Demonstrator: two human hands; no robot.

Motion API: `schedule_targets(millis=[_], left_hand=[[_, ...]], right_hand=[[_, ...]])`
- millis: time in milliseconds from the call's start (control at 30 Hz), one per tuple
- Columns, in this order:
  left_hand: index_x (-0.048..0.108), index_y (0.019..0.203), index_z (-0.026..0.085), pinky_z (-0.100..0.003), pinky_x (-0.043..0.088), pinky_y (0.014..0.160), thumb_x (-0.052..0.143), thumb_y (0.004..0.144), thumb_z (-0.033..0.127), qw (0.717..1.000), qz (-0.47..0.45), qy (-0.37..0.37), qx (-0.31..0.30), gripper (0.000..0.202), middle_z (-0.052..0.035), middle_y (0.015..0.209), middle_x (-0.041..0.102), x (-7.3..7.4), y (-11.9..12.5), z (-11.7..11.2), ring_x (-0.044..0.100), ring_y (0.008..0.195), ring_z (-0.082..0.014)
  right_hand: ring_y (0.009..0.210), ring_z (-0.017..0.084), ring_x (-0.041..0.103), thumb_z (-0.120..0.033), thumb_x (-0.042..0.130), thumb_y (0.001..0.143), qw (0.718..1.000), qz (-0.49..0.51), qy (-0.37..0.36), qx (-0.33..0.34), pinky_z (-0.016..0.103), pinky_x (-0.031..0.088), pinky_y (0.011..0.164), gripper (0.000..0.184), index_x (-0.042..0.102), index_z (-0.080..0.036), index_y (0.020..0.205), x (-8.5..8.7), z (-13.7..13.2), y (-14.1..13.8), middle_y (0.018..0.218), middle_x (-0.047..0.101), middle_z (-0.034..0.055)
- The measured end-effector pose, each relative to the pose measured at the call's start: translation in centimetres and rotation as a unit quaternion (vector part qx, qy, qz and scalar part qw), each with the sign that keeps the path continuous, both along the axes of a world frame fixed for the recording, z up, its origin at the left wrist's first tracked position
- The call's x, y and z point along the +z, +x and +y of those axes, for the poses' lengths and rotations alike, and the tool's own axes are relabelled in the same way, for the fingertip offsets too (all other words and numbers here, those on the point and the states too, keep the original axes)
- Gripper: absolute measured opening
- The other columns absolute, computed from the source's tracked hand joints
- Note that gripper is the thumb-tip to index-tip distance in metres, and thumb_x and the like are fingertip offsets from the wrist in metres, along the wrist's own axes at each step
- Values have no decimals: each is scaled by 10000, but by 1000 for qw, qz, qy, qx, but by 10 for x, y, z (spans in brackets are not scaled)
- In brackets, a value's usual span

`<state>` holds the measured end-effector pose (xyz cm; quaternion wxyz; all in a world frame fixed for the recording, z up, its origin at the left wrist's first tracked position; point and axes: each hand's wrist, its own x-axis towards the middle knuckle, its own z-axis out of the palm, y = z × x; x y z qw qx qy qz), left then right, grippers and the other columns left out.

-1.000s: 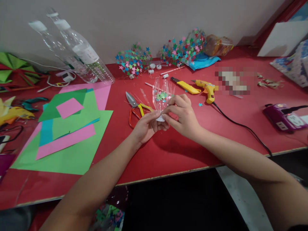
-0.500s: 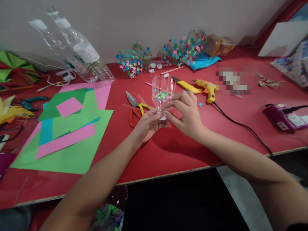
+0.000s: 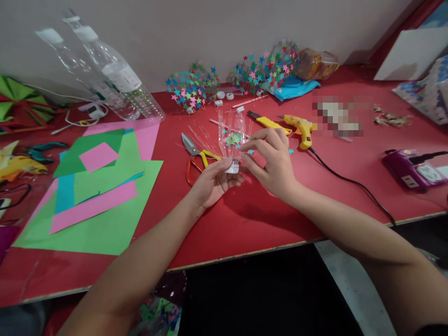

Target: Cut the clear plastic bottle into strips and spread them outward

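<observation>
My left hand (image 3: 216, 183) is closed around the neck of a cut plastic bottle top (image 3: 231, 150). Its white cap (image 3: 232, 167) points down towards me, and clear strips fan upward from the neck. Green paper stars (image 3: 234, 138) show among the strips; whether they are stuck on or lie behind is unclear. Just right of the bottle neck, my right hand (image 3: 275, 161) has its thumb and fingers apart with nothing visible between them. Scissors (image 3: 191, 143) with red and yellow handles lie partly behind my left hand.
A yellow cutter knife (image 3: 271, 125) and a corded glue gun (image 3: 301, 128) lie beyond my right hand. Coloured paper sheets (image 3: 105, 233) and clear bottles (image 3: 122, 77) are at left. Star-covered plastic pieces (image 3: 192, 91) stand by the wall. A purple power socket (image 3: 415, 172) sits at right.
My right fingers have come away from the bottle neck and cap, leaving a small gap. My left hand still holds the bottle top, and the view has shifted slightly.
</observation>
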<state>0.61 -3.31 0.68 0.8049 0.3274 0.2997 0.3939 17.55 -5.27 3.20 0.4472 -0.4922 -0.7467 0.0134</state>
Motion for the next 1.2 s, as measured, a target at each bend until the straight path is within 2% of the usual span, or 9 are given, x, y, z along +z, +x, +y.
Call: schedule_targets(millis=[267, 567, 767, 900, 1200], left_hand=[[686, 837, 104, -201, 548, 553, 619, 820, 244, 1000, -5, 12, -18, 156, -65, 716, 714, -2, -2, 0, 668, 579, -126], [678, 859, 107, -204, 554, 553, 650, 808, 261, 999, 2, 18, -33, 165, -60, 711, 705, -3, -1, 0, 662, 567, -123], [674, 838, 99, -205, 548, 541, 633, 818, 266, 999, 11, 16, -30, 173, -78, 724, 720, -1, -1, -1, 665, 562, -127], [670, 869, 96, -204, 541, 536, 604, 840, 281, 999, 22, 15, -46, 198, -99, 738, 733, 0, -1, -1, 666, 554, -130], [648, 882, 106, -191, 532, 503, 561, 865, 324, 998, 39, -2, -57, 235, -111, 746, 743, -3, -2, 1, 666, 534, -128]], right_hand=[[977, 233, 532, -269, 529, 909, 1000, 8, 12, 1, 436, 384, 919, 155, 676, -231, 938, -1, 1, 0, 970, 617, 63], [957, 239, 533, -279, 550, 879, 1000, 21, -21, -8, 455, 393, 916, 140, 683, -244, 850, -2, 4, 1, 927, 608, 47], [1022, 242, 530, -270, 563, 885, 1000, 26, -6, -8, 455, 399, 948, 137, 695, -249, 916, -3, 3, 0, 1003, 608, 58], [1071, 246, 515, -283, 570, 886, 999, 42, -11, -8, 468, 373, 981, 124, 690, -252, 891, -3, 4, 0, 1064, 599, 52], [1050, 236, 531, -256, 564, 888, 998, 57, -26, 5, 445, 357, 984, 125, 687, -238, 873, -3, 8, 3, 1022, 611, 56]])
